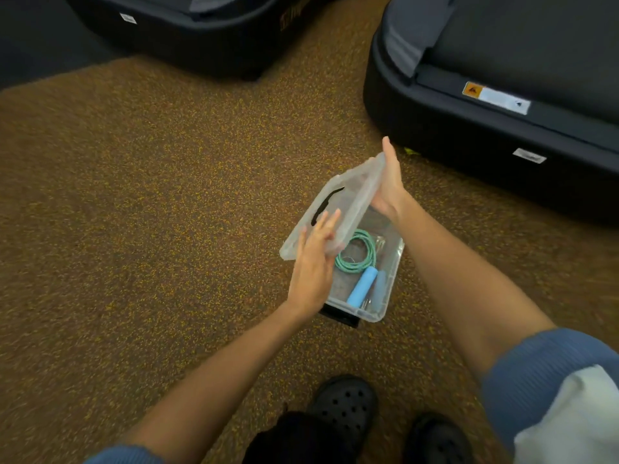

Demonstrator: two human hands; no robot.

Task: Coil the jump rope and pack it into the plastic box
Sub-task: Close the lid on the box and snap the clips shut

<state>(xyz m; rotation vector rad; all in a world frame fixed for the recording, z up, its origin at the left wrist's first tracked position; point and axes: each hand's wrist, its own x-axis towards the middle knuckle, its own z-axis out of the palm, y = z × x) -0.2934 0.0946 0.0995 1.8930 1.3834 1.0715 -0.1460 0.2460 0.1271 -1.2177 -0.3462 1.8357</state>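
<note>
The left hand [313,262] is pressing straight fingers against the clear, ribbed lid [338,209], tilted over the plastic box [385,289]. Inside, the green corded jump rope [356,252] is lying coiled. The right hand [390,182] is gripping the lid's far edge. Smooth plastic could slip and seat crookedly.

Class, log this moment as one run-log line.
rope: coiled in box | lid: tilted above box | left hand, right hand: holding lid

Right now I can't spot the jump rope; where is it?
Head view, centre: the jump rope lies coiled inside the plastic box, beneath the tilted lid.
</note>
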